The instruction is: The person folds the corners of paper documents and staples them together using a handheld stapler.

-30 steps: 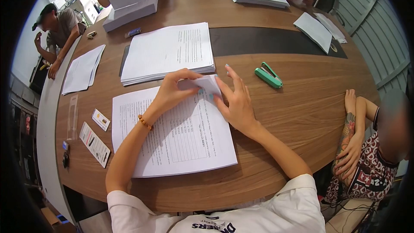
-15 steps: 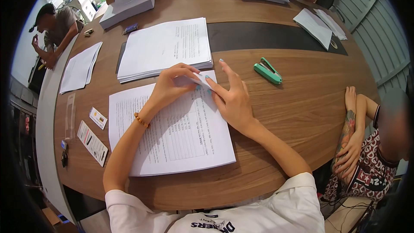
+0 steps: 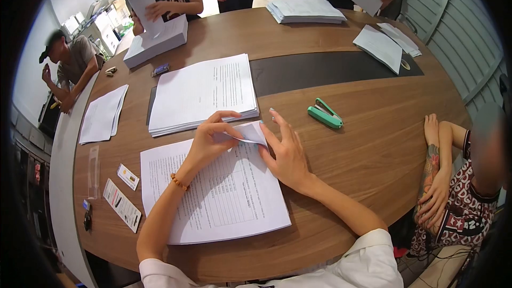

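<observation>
A stack of printed sheets (image 3: 213, 197) lies in front of me, its top right corner lifted and bent. My left hand (image 3: 216, 136) pinches the raised paper corner between thumb and fingers. At the same corner, my right hand (image 3: 285, 154) presses thumb and index finger against the sheet, its other fingers raised. Just beyond sits a thicker stack of printed paper (image 3: 205, 93). A green stapler (image 3: 325, 113) rests on the wooden table (image 3: 362, 154), to the right of my hands.
Left of the stack lie a small card (image 3: 128, 176), a larger printed card (image 3: 122, 205) and loose sheets (image 3: 104, 114). Co-workers handle papers across the table, near a white stack (image 3: 305, 10). Another person's folded arms (image 3: 434, 181) rest at the right edge.
The view has tilted up, so the table sits lower and more of the people opposite shows. Both hands remain at the paper corner, which is bent differently. A co-worker's sheet opposite is raised.
</observation>
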Demonstrator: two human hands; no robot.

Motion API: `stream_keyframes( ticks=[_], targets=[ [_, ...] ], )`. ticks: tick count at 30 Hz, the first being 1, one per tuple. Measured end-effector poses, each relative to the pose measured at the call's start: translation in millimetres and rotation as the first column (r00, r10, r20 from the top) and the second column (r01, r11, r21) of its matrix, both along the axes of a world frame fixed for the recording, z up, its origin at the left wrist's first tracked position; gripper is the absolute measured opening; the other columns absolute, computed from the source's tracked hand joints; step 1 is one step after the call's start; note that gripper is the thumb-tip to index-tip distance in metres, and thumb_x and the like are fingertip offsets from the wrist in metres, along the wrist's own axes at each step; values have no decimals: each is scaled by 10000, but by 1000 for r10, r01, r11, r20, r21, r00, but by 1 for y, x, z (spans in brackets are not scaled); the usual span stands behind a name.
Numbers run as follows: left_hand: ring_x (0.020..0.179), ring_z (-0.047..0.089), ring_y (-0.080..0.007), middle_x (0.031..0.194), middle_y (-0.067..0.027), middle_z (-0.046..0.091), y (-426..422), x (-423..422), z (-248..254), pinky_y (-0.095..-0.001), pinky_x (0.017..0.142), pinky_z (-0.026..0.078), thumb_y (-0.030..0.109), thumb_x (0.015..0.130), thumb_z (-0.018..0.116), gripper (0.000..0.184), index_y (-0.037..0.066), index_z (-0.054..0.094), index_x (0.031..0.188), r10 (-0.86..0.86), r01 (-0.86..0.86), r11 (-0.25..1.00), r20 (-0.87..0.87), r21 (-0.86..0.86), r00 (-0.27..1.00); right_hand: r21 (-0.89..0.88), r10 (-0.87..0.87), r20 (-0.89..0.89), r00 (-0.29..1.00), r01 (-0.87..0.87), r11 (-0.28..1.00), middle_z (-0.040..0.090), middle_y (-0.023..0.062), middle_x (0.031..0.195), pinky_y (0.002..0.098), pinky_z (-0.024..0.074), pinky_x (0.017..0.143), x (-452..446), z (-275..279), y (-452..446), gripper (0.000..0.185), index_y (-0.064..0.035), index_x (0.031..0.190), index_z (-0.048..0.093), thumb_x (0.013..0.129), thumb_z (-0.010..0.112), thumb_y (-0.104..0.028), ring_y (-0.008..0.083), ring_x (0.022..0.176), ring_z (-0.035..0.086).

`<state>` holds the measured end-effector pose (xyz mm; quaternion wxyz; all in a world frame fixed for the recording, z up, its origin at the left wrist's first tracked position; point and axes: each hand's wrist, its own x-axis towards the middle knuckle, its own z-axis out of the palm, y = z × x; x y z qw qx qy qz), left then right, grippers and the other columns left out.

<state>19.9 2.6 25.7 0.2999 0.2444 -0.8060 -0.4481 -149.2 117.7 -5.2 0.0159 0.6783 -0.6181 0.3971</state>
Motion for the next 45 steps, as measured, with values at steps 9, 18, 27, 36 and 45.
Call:
stream_keyframes(
  ticks=[9, 18, 27, 36, 45],
  targets=[
    [935, 558, -140, 1062, -60, 598, 0, 1, 1, -250, 814, 466, -71, 621, 701, 257, 85, 713, 825, 28, -41, 981, 70, 188, 997, -24, 10, -47, 999, -11, 1000, 360, 185, 1338, 412, 334, 930, 0, 5, 0, 350, -8, 1070, 609, 746, 642, -139, 299, 1219, 369],
    [958, 544, -165, 998, -65, 597, 1, 1, -1, -271, 869, 427, -128, 572, 618, 301, 86, 719, 757, 0, -2, 999, 27, 46, 1000, -100, 10, -83, 996, -19, 995, 364, 172, 1345, 412, 343, 914, 1, 2, 1, 346, -40, 1057, 623, 719, 649, -108, 291, 1192, 399],
    [813, 525, -102, 852, -16, 556, 6, -3, 3, -229, 766, 435, -104, 626, 633, 418, 39, 645, 1019, 60, -54, 995, -81, 79, 995, -53, -47, -36, 998, 45, 998, 350, 188, 1336, 420, 347, 919, 1, -4, -1, 407, -17, 1128, 575, 750, 634, -154, 300, 1167, 413],
    [862, 532, -123, 859, -9, 563, 3, -1, -1, -246, 800, 434, -102, 576, 678, 266, 83, 714, 764, 28, -29, 997, -19, -70, 999, -52, 11, -31, 999, -12, 999, 354, 180, 1345, 417, 345, 922, 2, -2, -1, 337, -44, 1079, 617, 750, 618, -117, 293, 1182, 404],
    [883, 557, -126, 880, -29, 607, 2, 0, 1, -255, 831, 435, -84, 630, 676, 320, 70, 695, 910, 2, -2, 997, 7, 71, 1000, -128, -13, 70, 997, 22, 992, 415, 178, 1284, 393, 367, 898, 5, 2, -1, 400, -62, 1146, 581, 749, 617, -86, 292, 1119, 445]
  ],
)
